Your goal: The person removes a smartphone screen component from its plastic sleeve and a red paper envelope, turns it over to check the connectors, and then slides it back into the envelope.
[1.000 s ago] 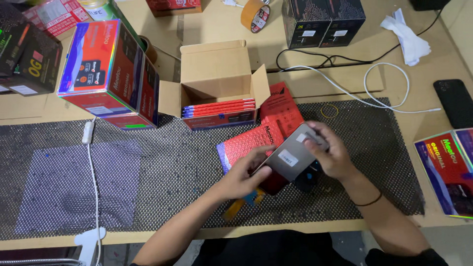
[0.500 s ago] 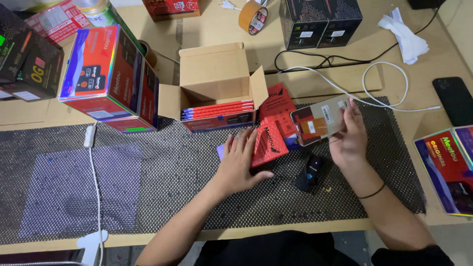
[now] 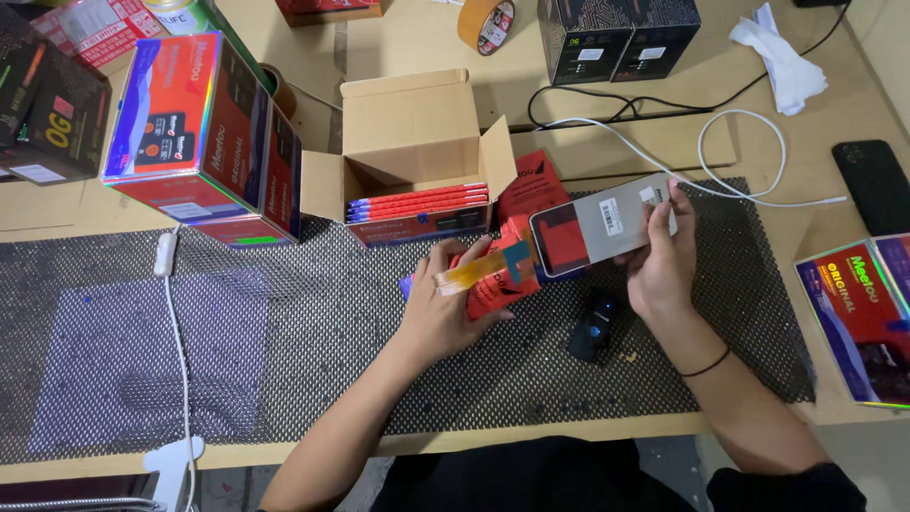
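Note:
My right hand [image 3: 661, 261] holds a flat grey and red sleeve box [image 3: 601, 224] up above the black mesh mat [image 3: 284, 322], its label side facing me. My left hand [image 3: 445, 308] grips a red inner package with an orange and teal flap [image 3: 488, 270], just left of the sleeve. A small black device [image 3: 593, 327] lies on the mat below my right hand. Behind my hands stands an open cardboard box [image 3: 409, 142] with several red flat packs stacked inside.
A large red and blue carton [image 3: 204, 137] stands at the left. Black boxes [image 3: 616, 38] and a tape roll [image 3: 486, 24] sit at the back. A white cable [image 3: 739, 152], a black phone [image 3: 874, 185] and a colourful box [image 3: 858, 308] lie to the right.
My right hand has lifted the grey sleeve up and to the right. My left hand has taken hold of the red package. The black device now lies uncovered on the mat.

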